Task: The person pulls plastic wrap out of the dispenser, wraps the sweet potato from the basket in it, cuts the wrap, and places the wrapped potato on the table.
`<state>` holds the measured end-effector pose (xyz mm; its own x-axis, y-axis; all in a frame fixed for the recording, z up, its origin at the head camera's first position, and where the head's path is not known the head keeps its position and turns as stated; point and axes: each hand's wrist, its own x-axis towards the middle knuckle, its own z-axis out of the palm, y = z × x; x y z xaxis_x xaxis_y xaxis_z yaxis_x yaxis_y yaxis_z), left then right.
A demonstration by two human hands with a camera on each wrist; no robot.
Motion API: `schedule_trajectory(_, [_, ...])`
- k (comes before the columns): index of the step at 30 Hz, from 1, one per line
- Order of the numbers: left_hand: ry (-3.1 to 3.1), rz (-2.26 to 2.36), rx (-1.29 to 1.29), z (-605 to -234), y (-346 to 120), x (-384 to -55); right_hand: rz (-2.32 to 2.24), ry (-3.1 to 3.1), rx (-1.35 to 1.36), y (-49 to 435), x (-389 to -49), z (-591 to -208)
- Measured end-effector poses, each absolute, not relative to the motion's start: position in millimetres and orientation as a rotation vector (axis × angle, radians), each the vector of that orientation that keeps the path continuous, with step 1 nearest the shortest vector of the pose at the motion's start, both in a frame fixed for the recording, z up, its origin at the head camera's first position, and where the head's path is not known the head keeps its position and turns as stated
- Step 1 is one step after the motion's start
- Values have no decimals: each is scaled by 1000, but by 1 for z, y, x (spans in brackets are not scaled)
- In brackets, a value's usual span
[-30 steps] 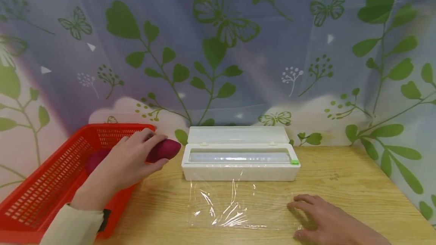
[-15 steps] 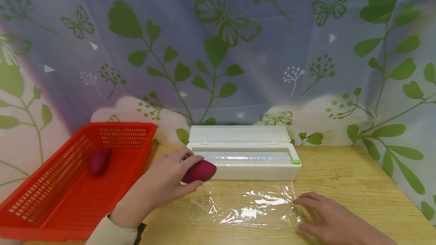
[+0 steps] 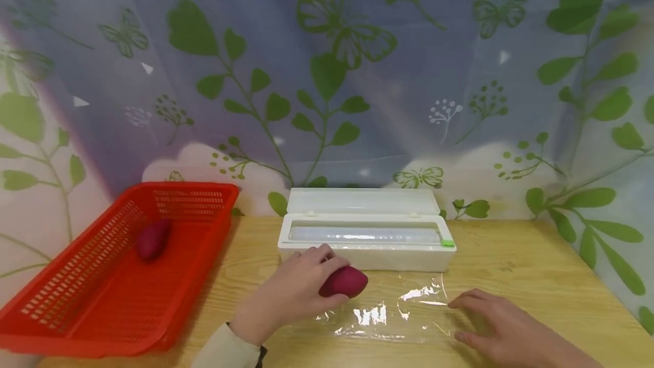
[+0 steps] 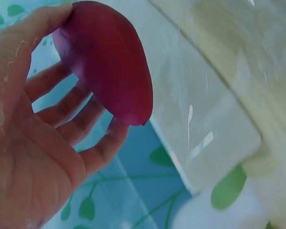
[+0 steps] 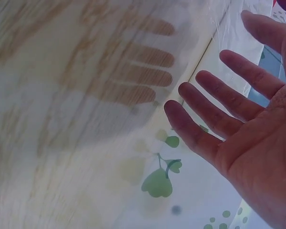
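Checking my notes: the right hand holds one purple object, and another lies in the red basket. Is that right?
Wrong hand: in the head view, the left hand holds the purple object; another object does lie in the red basket.

The cling-film dispenser blocks the left hand ahead, the red plastic basket leftward; over the film sheet, free room reaches the right hand.

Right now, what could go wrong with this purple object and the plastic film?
The plastic film looks thin and creased, so it may bunch up if the left hand drags the purple object across it. The object is rounded, so it might roll if released. The right hand, beside the film's right edge, could disturb it.
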<state>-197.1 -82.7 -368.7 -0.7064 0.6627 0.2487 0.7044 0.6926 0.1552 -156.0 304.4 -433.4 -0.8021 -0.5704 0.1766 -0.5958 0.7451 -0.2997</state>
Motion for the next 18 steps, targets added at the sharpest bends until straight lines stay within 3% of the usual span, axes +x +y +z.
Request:
schedule_trajectory(13, [-2741, -299, -1086, -404, -38, -202, 581, -2571, 882, 290, -157, -429])
schedule_trajectory(18, [-2746, -251, -1054, -414, -32, -204, 719, -2587, 1031, 286, -159, -431])
